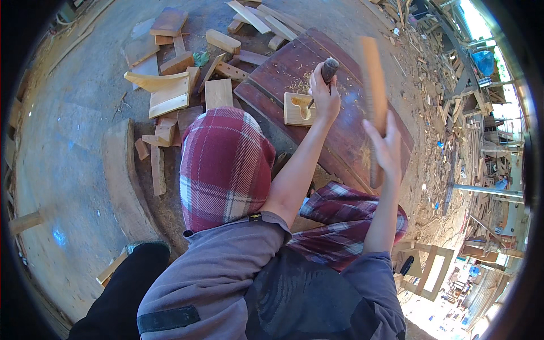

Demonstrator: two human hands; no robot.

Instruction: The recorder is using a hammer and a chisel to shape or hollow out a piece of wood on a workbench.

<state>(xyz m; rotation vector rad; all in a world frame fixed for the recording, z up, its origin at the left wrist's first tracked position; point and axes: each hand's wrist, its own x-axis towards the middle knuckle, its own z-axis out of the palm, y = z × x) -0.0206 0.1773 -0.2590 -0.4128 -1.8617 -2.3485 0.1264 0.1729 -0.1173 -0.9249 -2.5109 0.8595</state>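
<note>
My left hand is closed around a chisel with a dark, rounded handle. The chisel's blade slants down to a small pale wooden block, which has a curved recess cut into its face. Beneath the block lies a reddish-brown wooden board strewn with shavings. In my right hand is a long, light-brown wooden stick, gripped toward its lower part. The stick stands to the right of the chisel, apart from it, and is smeared by motion.
Wood offcuts lie heaped beyond and left of the board. A curved plank rests on the concrete floor at the left. Red plaid cloth covers my knee. A dark-trousered leg shows at lower left. Scrap wood litters the right side.
</note>
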